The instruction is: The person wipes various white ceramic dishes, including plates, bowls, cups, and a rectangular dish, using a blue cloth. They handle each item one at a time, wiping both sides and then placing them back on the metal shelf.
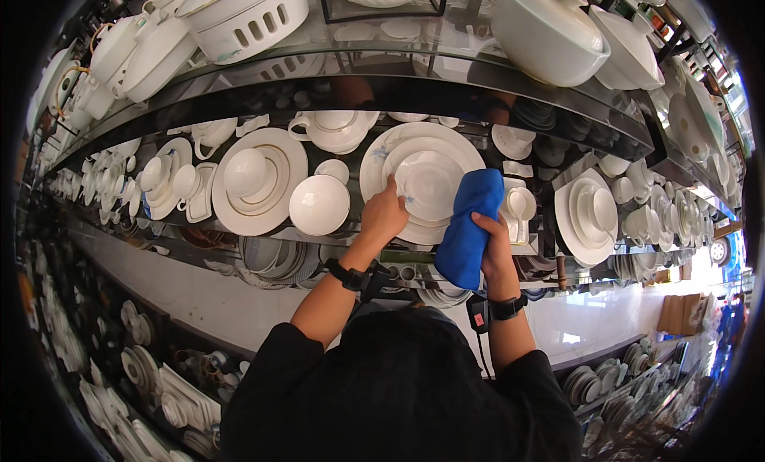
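Note:
In front of me, a white bowl point(431, 181) sits on a stack of white plates, the large bottom plate point(373, 145) bearing blue flowers. My left hand point(385, 214) is over the left front of this stack. Its index finger reaches forward at the bowl's left edge; the other fingers are curled, and their undersides are hidden. My right hand point(496, 244) grips a folded blue cloth point(469, 229), which covers the right part of the stack. Left of my left hand stands a plain white bowl point(320, 205). A white spoon point(519, 208) rests in a small dish right of the cloth.
A glass upper shelf with a dark edge point(382, 91) overhangs the back, carrying a lidded white casserole point(550, 35) and a slotted white pot point(251, 23). Gold-rimmed plates point(293, 163) and a teapot point(334, 130) crowd the left. Another plate stack point(568, 223) stands right.

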`<state>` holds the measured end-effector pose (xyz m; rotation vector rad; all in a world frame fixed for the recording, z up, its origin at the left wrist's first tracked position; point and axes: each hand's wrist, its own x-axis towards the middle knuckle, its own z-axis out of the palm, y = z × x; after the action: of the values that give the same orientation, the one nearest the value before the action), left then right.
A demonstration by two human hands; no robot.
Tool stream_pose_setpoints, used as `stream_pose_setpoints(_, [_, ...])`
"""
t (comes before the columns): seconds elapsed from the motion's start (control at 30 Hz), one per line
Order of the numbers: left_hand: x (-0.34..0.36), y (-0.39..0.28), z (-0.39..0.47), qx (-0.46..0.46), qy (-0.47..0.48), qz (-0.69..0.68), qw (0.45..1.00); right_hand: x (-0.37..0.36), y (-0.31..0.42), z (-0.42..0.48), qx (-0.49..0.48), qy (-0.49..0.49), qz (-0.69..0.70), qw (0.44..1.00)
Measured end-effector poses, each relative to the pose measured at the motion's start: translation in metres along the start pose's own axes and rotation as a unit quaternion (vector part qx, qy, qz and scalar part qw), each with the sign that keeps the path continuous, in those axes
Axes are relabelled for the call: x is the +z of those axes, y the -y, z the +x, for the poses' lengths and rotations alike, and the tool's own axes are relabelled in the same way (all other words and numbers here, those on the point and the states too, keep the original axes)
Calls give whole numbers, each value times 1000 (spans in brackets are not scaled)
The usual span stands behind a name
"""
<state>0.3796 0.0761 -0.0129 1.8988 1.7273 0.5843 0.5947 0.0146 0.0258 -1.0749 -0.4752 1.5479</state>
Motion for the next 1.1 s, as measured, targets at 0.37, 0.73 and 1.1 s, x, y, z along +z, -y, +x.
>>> stream_pose_setpoints(0.37, [-51, 11, -71, 118, 47, -240, 963, 30, -1, -34, -55, 31, 34, 997])
stream_pose_setpoints(0.73, [-127, 123, -103, 113, -203, -120, 965, 122, -63, -29, 68, 165, 7, 984])
stream_pose_setpoints(1.1, [-129, 119, -79, 196, -193, -160, 948, 150, -58, -55, 56, 135, 36, 989])
